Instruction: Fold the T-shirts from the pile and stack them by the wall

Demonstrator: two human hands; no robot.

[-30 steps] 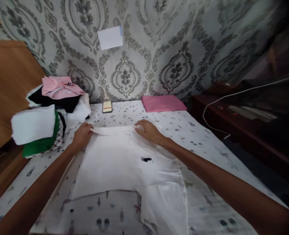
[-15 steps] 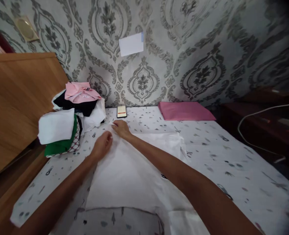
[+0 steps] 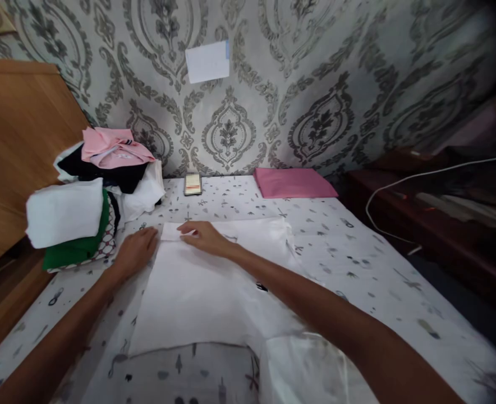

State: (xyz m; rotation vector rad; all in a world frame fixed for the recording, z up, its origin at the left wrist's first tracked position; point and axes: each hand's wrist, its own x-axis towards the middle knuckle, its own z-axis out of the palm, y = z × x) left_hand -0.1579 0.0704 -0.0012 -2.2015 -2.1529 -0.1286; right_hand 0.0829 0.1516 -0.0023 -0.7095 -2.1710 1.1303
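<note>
A thin white shirt (image 3: 189, 292) lies spread on the patterned bedsheet in front of me, with a small black mark near its right side. My right hand (image 3: 203, 237) rests on the shirt's far left corner, thumb and fingers slightly apart on the cloth. Just left of that corner, my left hand (image 3: 136, 251) lies palm down on the bedsheet (image 3: 382, 297), fingers stretched out and holding nothing. Part of the shirt is hidden under my right forearm, and a sheer fold of it spreads at the near right.
Folded white and green clothes (image 3: 65, 216) are stacked at left, beside a heap topped by a pink garment (image 3: 115, 148). By the wall are a phone-like object (image 3: 193, 184) and a flat pink folded item (image 3: 294, 183). A wooden panel (image 3: 24, 134) borders the left; a white cable (image 3: 393, 182) hangs right.
The shirt's far left corner, pinched and raised earlier, now lies flat. My left hand has moved left off the shirt onto the sheet; my right hand has loosened. The view has shifted right.
</note>
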